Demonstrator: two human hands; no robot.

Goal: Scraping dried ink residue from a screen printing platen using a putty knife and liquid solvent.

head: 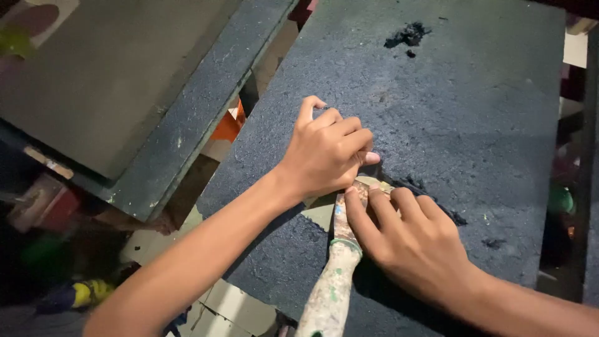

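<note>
Together, both hands press a scraper onto a dark board.
Left hand curls over the blade; right hand clamps the paint-spattered scraper, lying on the board beside a black clump.

A workshop: dark coated boards on stands, a paint-spattered scraper, clutter below

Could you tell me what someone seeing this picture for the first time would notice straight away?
The two hands meeting at the centre: the left hand pressing its fingers down on a paint-spattered scraper, whose handle runs towards the bottom edge, and the right hand lying over its blade end. Under them is a rough dark blue board, with a black clump near its top edge.
</note>
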